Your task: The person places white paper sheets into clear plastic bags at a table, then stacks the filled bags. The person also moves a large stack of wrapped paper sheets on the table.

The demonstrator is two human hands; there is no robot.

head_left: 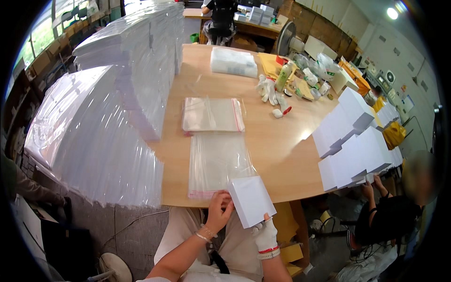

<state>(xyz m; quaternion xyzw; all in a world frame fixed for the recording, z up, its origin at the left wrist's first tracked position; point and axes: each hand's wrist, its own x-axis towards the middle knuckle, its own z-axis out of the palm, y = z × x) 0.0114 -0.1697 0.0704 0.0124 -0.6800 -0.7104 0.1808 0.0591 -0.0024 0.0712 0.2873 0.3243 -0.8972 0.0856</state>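
My right hand [266,235], in a white glove with the fingertips bare, grips the lower end of a white rectangular block [252,199], a box or a thick paper stack. The block tilts over the table's front edge, its far end overlapping a pile of clear plastic bags [218,162] with a pinkish strip along the near edge. My left hand [221,210] is bare, with fingers curled together at that pile's near right corner, close beside the block. What its fingertips pinch is hidden. Beyond lies a second pile of clear bags [213,115].
Tall stacks of plastic-wrapped white sheets [108,136] fill the table's left side. White blocks [352,150] are piled at the right edge, beside a seated person [390,211]. Gloves [268,89], a bottle [284,76] and a wrapped white bundle [233,61] lie farther back. An open carton [300,235] stands below right.
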